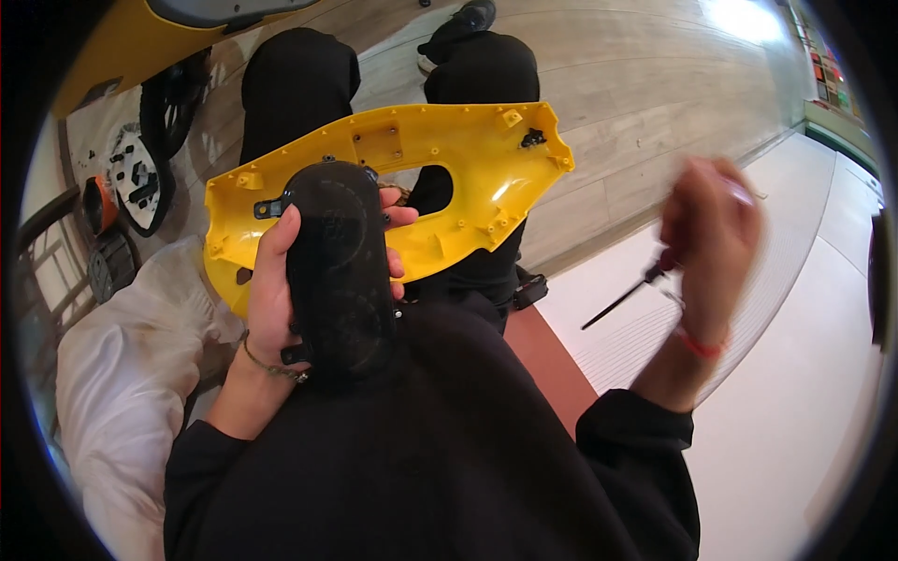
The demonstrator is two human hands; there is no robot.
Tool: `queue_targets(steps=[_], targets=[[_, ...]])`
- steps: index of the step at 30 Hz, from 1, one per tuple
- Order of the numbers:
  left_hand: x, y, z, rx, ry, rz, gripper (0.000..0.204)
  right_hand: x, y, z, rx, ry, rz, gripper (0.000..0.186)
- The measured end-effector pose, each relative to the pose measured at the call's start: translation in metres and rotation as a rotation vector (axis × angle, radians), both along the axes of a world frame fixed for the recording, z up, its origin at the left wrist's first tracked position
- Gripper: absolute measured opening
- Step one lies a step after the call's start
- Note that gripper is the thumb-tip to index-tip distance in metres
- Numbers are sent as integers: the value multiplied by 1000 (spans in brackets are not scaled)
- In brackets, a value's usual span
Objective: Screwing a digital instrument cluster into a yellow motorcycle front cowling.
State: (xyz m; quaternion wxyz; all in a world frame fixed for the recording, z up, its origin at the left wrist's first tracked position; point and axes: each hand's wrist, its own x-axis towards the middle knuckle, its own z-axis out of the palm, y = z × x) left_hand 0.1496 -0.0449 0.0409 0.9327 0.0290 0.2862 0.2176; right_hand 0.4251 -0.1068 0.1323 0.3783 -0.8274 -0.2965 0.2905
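My left hand (273, 290) grips a long, rounded black plastic housing (341, 271) with small mounting tabs along its edges. The thumb lies on its near face and the fingers wrap round its right side. Behind it, a yellow plastic shell (486, 178) with an oval opening and several screw posts rests across my thighs. Off to the right, my right hand (713, 220) is closed round the handle of a screwdriver (622, 301), its dark shaft pointing down and left. That hand is smeared by motion and apart from the shell.
A white padded surface (795, 411) lies at my right, with a reddish-brown strip (547, 360) beside it. White plastic sheeting (131, 374) bunches at my left. Beyond it are a black-and-white part (140, 182) and an orange-rimmed part (98, 206). A yellow body (140, 37) stands at upper left.
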Motion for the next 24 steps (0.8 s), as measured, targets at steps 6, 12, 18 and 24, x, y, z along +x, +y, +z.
queue_targets(steps=[6, 12, 18, 24], targets=[[3, 4, -7, -80, -71, 103, 72, 7, -38, 79, 277, -609, 448, 26], [-2, 11, -6, -90, -113, 126, 76, 15, -39, 111, 142, -305, 880, 52], [-5, 9, -2, -21, -117, 102, 79, 28, -31, 103, 224, 52, 1126, 48], [-6, 1, -4, 33, -139, 99, 88, 23, -27, 105, 270, -42, 1101, 50]])
